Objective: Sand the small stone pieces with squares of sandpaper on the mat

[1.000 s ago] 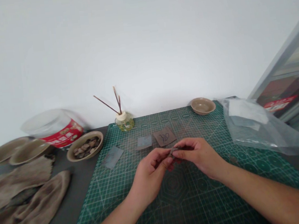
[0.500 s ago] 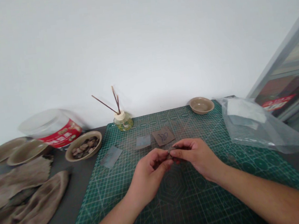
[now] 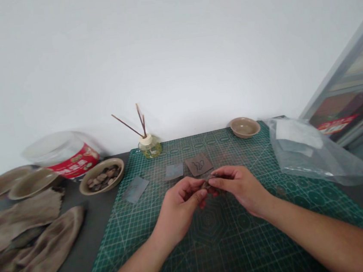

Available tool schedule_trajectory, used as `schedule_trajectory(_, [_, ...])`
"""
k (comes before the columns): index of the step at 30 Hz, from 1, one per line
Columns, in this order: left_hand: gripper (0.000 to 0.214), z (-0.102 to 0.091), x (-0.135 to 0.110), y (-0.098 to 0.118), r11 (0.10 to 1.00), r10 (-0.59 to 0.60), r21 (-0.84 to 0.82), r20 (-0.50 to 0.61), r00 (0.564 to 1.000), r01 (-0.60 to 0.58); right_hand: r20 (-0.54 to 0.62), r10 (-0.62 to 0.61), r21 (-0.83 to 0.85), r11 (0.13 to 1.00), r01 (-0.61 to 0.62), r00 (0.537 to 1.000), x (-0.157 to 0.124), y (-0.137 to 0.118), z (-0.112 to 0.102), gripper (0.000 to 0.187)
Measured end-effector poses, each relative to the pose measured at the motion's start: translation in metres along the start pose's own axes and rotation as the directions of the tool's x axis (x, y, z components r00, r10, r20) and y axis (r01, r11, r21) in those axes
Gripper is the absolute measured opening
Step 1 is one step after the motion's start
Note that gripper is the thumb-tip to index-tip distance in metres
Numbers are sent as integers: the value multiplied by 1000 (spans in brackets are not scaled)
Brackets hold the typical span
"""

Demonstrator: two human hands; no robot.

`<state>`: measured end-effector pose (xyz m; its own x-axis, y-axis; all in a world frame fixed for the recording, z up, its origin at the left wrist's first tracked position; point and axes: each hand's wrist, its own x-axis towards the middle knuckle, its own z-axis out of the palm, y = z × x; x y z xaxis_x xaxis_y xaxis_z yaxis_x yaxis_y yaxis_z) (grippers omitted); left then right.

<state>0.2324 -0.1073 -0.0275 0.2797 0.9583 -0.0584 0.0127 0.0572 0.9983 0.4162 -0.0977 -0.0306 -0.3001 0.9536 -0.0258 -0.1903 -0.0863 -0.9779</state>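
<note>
Both hands meet above the green cutting mat [image 3: 178, 257]. My left hand [image 3: 179, 205] pinches a small brown piece [image 3: 205, 185] between thumb and fingers; it resembles the stone-like pieces in the nearby bowl, but the fingers cover most of it. Pressed against that piece, my right hand [image 3: 238, 186] has its thumb and fingers closed on a thin, dark scrap [image 3: 212, 176], whose kind is too small to make out. Just beyond the hands lies a brown sandpaper square [image 3: 200, 164] marked "320". Two greyish sheets [image 3: 135, 190] lie to its left.
On the left stand a bowl of brown pieces [image 3: 103, 181], a red-labelled jar [image 3: 70, 156] and two more bowls [image 3: 32, 184], with a brown cloth [image 3: 47, 254] in front. A reed diffuser [image 3: 150, 147], small bowl [image 3: 244, 128] and plastic bag [image 3: 313, 152] are on the mat's far side.
Both hands stay together over the mat. The fingers have shifted slightly around the brown piece, showing a little more of it, and the right hand has moved up a touch.
</note>
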Motion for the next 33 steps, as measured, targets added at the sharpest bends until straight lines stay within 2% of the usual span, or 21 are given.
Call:
schedule_trajectory(4, [16, -3, 1, 1, 999, 15, 34, 9, 1000, -16, 30, 6, -31, 1000, -5, 1000, 0, -1, -1, 14])
schedule_trajectory(9, [11, -2, 0, 0, 998, 11, 57, 72, 997, -15, 1, -14, -37, 999, 14, 1000, 1, 3, 0, 18])
schedule_trajectory(14, [8, -2, -1, -2, 991, 29, 127, 90, 996, -40, -4, -23, -78, 997, 23, 1000, 1, 5, -1, 12])
schedule_trajectory(18, [9, -3, 0, -1, 995, 28, 95, 81, 996, -36, 30, 5, -93, 996, -2, 1000, 1, 1, -3, 14])
schedule_trajectory(23, [9, -2, -1, 0, 994, 31, 98, 97, 995, -40, 0, -1, -81, 997, 1, 1000, 0, -1, -2, 11])
schedule_trajectory(28, [11, -1, -1, 0, 997, 28, 70, 92, 995, -35, 35, 4, -67, 998, -2, 999, 1, 2, -2, 17])
schedule_trajectory(33, [10, -2, 0, 0, 997, 28, 75, 94, 995, -36, 4, 2, -71, 998, -2, 1000, 1, 1, -2, 16])
